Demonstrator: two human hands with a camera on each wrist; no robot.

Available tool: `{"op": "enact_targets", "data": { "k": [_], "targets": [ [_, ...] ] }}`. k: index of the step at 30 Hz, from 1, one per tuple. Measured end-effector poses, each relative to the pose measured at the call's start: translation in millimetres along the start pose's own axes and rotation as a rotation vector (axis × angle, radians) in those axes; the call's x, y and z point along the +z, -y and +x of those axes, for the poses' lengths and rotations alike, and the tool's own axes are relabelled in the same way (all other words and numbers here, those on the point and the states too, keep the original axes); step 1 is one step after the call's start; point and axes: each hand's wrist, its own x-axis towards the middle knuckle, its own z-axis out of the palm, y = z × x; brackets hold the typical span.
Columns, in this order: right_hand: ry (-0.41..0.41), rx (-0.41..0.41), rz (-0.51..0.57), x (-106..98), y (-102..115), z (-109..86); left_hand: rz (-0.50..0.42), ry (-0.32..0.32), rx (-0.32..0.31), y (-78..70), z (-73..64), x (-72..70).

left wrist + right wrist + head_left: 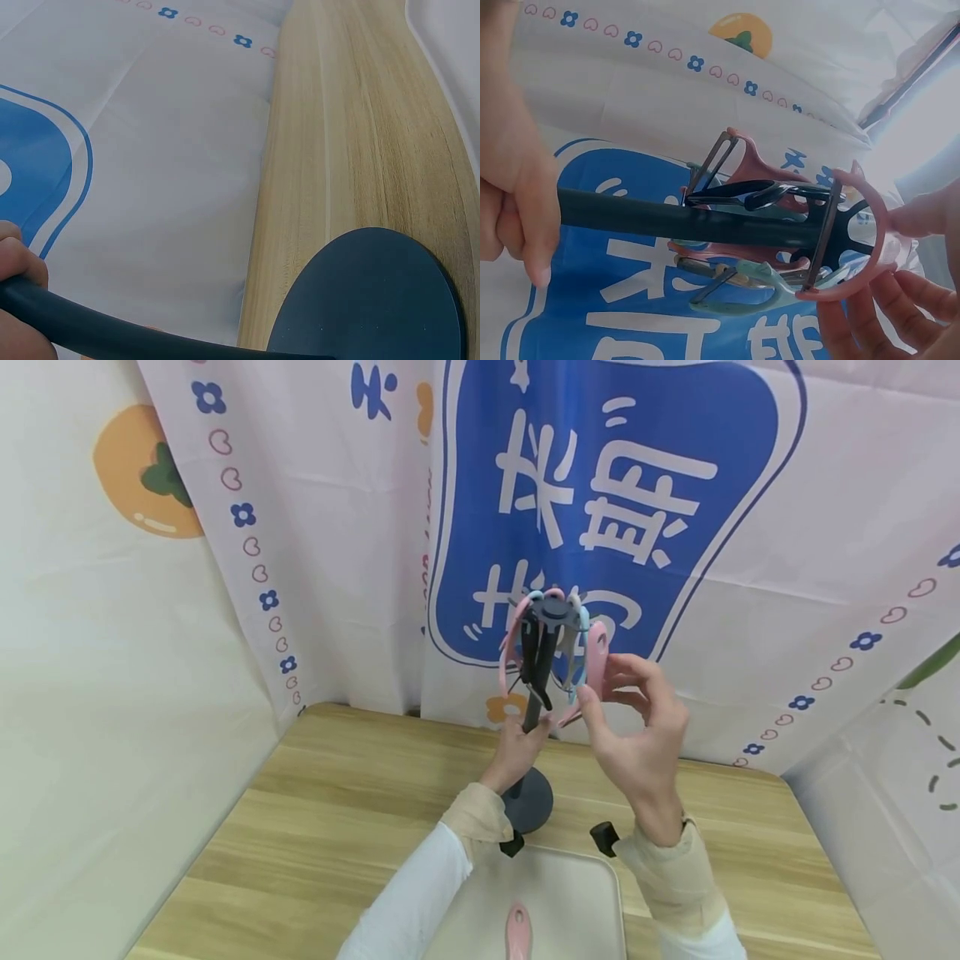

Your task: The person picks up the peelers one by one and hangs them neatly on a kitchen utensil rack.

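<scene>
My left hand grips the pole of a dark upright rack, whose round base stands on the table. Several peelers hang from hooks around the rack's top: a black peeler, a light blue peeler and pink ones among them. My right hand holds a pink peeler between thumb and fingers at the rack's right side. In the right wrist view, this peeler's curved head and blade overlap the hooks. Only part of the left hand shows in the left wrist view.
A pale tray sits at the table's front, and a pink handle lies in it. The wooden table ends at a printed cloth behind the rack.
</scene>
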Motion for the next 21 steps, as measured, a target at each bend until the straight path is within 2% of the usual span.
{"op": "enact_targets", "data": {
  "k": [4,9,21],
  "targets": [
    [-0.023,0.030,-0.021,4.9,-2.3,4.6,0.009,-0.003,0.001,0.6,-0.5,0.5],
    [-0.040,0.025,-0.030,8.1,-5.5,8.0,-0.007,0.001,-0.007,1.2,0.0,1.1],
    [-0.015,0.009,-0.041,12.2,-10.5,10.1,-0.012,0.003,0.016,0.6,-0.6,0.3]
  ]
}}
